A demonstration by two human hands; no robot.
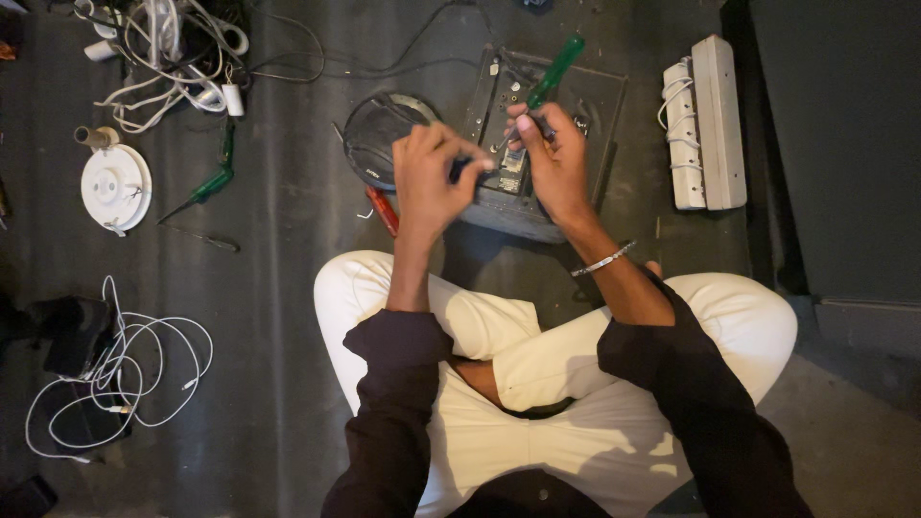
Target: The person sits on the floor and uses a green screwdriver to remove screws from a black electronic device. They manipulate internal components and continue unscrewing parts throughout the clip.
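A: What was the person doing?

B: Sitting cross-legged on a dark floor, they worked on an opened device [537,144] just in front of their knees. The right hand [554,158] was clenched around a green-handled screwdriver [549,79], its tip down in the device. The left hand [432,177] pinched something small and dark beside it.

A: Which step, would you say?

B: Probably turning a screw — the next move likely called for steady downward pressure.

A: Anything unclear?

B: The screw and the tip were hidden by fingers — the pinched piece too.
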